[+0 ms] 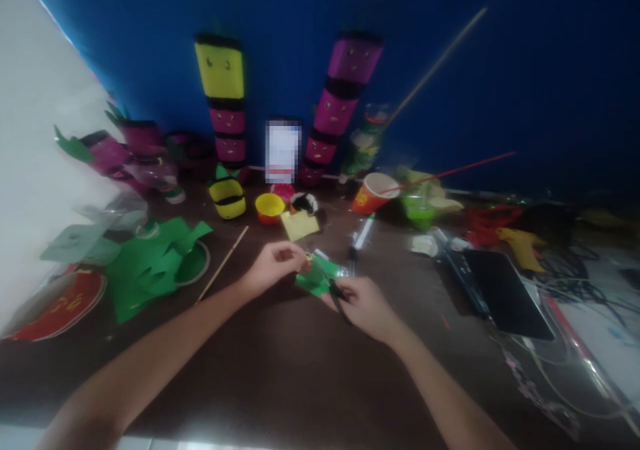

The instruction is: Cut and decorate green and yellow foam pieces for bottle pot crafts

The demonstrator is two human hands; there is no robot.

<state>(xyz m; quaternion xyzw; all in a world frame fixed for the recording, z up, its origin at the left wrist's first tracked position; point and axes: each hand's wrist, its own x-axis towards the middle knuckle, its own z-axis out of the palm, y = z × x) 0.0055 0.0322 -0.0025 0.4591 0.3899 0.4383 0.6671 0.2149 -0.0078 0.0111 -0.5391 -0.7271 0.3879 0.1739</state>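
My right hand grips a pair of scissors by the dark handles, the blades pointing up and left. My left hand is closed in a pinch close to the blade tips. Something small and pale shows at its fingertips, too blurred to name. Under the blades, between both hands, lies a green piece of paper or felt on the dark table. Just beyond my left fingertips is a yellow piece of paper.
Small paint pots, a marker and a paper cup stand or lie ahead. Green sheets and a stick are left. A black tablet or phone and cables lie right. Tall purple and yellow face figures stand behind.
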